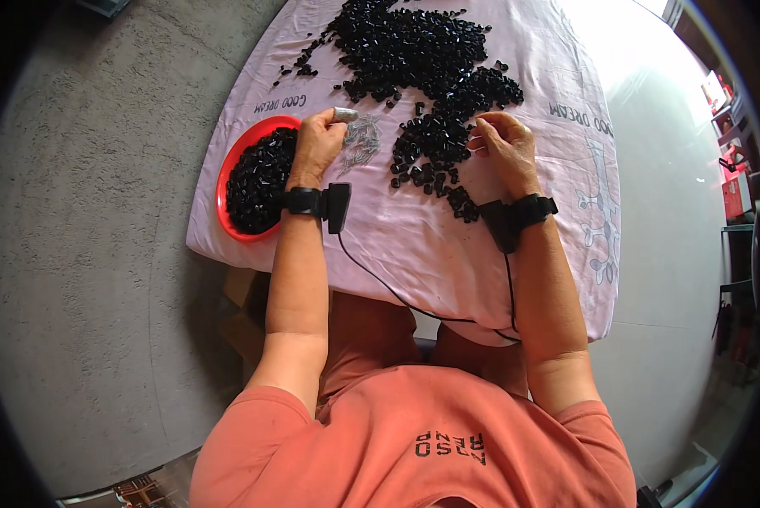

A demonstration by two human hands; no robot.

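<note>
Head view. The person sat at a worktop (414, 254) covered with a pale pink cloth (515, 68). A large heap of small black parts (414, 51) lay spread across the far and middle cloth, with a tail of them running toward the right wrist. A small cluster of grey metal pieces (361, 142) lay just beside the left hand. A red bowl (228, 169) at the left edge of the worktop was filled with the same black parts.

Step in hand, as judged: an assembly or sorting cycle, with the left hand at the metal pieces and the right hand at the black parts. The next move would call for a fine pinch on one small part without scattering its neighbours.

Left hand (316, 144): palm down, between the bowl and the metal pieces, fingers curled; a grey cot covered the fingertip (344, 113). It appeared to pinch something small, but what could not be told.

Right hand (505, 144): at the near edge of the heap, fingers bent inward with the tips close together. Whether they held a part could not be told.

Both forearms came up from the lower edge, each wrist carrying a black strapped band (304, 201) with a cable (380, 279) trailing off the near edge of the worktop.
</note>
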